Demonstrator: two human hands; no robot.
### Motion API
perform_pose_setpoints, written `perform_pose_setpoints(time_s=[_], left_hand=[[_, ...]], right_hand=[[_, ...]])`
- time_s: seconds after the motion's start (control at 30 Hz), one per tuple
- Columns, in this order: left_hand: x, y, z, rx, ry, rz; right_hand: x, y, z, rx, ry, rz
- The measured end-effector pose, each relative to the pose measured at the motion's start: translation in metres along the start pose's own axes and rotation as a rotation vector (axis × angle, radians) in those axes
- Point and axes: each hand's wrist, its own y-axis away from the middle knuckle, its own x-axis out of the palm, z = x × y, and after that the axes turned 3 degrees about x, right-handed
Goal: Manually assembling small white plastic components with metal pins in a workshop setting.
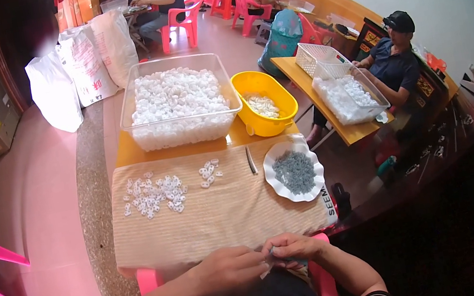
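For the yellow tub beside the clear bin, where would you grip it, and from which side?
Probably the yellow tub is best taken by its rim, one hand on each long side, from above. It is an open oval with a rolled lip, and white pieces lie inside, so keep it level. The clear bin stands close on its left, so the right and near sides look freer.

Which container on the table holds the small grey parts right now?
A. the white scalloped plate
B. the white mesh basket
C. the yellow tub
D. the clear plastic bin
A: the grey parts lie heaped on the white scalloped plate at the right of the beige cloth; the yellow tub and the clear plastic bin hold white pieces.
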Motion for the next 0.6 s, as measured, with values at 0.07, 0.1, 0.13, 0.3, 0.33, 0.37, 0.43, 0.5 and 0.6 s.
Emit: perform_pose_setpoints(time_s=[0.07,0.1,0.13,0.3,0.33,0.37,0.43,0.5,0.6], left_hand=[[0.001,-0.001,0.0,0.011,0.019,-0.022],[0.002,-0.001,0.0,0.024,0.035,-0.044],[0.004,0.0,0.0,0.021,0.04,-0.044],[0.005,0.002,0.002,-0.069,0.136,-0.066],[0.007,0.004,0.004,-0.08,0.15,-0.065],[0.013,0.008,0.007,-0.126,0.152,-0.161],[0.024,0.015,0.015,-0.232,0.163,-0.283],[0.021,0.01,0.015,-0.44,0.272,-0.336],[0.018,0.01,0.021,-0.669,0.442,-0.366]], right_hand=[[0.002,0.002,0.005,0.01,-0.006,0.054],[0.004,0.004,0.006,0.012,-0.009,0.053],[0.007,0.005,0.007,0.018,0.029,0.041],[0.001,-0.005,-0.005,-0.063,0.081,0.012],[-0.003,-0.007,-0.007,-0.054,0.065,0.012],[-0.006,-0.01,-0.009,-0.085,0.034,0.004],[-0.002,-0.013,-0.004,-0.186,-0.007,-0.02],[0.002,-0.013,0.002,-0.264,-0.043,-0.165],[-0.002,-0.017,0.002,-0.421,-0.037,-0.336]])
